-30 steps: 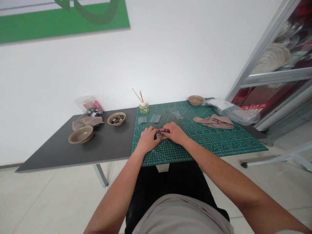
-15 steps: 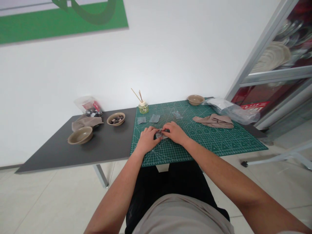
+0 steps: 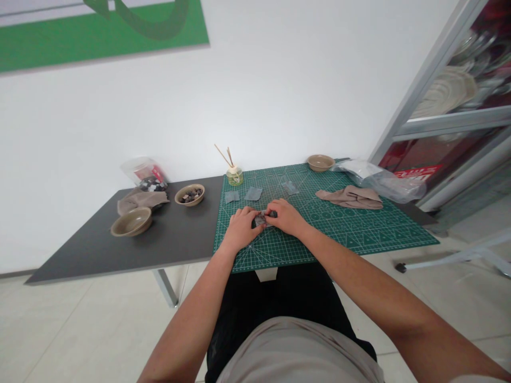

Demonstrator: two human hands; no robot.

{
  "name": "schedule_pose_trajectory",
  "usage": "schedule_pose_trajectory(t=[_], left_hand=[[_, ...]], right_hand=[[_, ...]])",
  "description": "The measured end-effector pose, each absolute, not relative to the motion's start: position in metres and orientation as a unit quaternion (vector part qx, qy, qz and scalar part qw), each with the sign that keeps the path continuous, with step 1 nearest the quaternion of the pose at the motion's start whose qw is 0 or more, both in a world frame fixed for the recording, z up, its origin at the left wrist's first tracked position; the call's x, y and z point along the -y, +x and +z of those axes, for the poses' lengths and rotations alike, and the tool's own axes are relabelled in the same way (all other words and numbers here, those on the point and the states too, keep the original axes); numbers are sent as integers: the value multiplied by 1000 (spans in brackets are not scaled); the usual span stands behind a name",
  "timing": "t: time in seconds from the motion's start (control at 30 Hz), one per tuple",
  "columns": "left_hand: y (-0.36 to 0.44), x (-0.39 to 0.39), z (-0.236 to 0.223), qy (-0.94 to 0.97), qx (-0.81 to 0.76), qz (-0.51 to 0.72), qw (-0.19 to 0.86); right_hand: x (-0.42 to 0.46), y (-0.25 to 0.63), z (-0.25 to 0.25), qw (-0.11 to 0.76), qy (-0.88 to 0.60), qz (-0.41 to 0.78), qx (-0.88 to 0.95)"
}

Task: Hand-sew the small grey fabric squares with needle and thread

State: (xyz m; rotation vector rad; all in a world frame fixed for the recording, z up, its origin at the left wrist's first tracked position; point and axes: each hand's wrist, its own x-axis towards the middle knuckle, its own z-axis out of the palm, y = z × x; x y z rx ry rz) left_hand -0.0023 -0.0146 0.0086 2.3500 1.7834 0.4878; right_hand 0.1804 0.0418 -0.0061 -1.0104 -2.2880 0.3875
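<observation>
Between my two hands, just above the green cutting mat [image 3: 339, 229], is a small clear plastic bag [image 3: 260, 218] with dark bits in or on it. My left hand [image 3: 240, 230] is closed on its left side, thumb and fingers pinching. At the right side, my right hand [image 3: 285, 217] pinches it too. The fingers partly hide the bag, and its opening cannot be made out. Beyond the hands lie other small flat bags: a greyish one [image 3: 232, 197], a second [image 3: 253, 193] beside it, and a clearer one [image 3: 290, 187] to the right.
On the dark table [image 3: 175, 239] at left stand a bowl of dark pieces [image 3: 190, 195], a tan bowl [image 3: 132, 222], a brown cloth [image 3: 142, 199] and a plastic container [image 3: 144, 173]. A reed diffuser [image 3: 235, 174], another bowl [image 3: 320, 163], a folded cloth [image 3: 351, 197] and plastic wrapping [image 3: 383, 181] lie farther back.
The fingers of my right hand have shifted slightly on the small bag, and a dark patch now shows beside them. My left hand stays in place.
</observation>
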Motion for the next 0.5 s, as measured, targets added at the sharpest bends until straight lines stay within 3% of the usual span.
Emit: schedule_pose_trajectory(t=[0.23, 0.5], left_hand=[[-2, 15, 9, 783, -592, 170, 82], [-3, 15, 8, 791, -584, 168, 64]], right_hand=[[-43, 181, -7, 284, -325, 164, 887], [-39, 181, -5, 309, -368, 199, 854]])
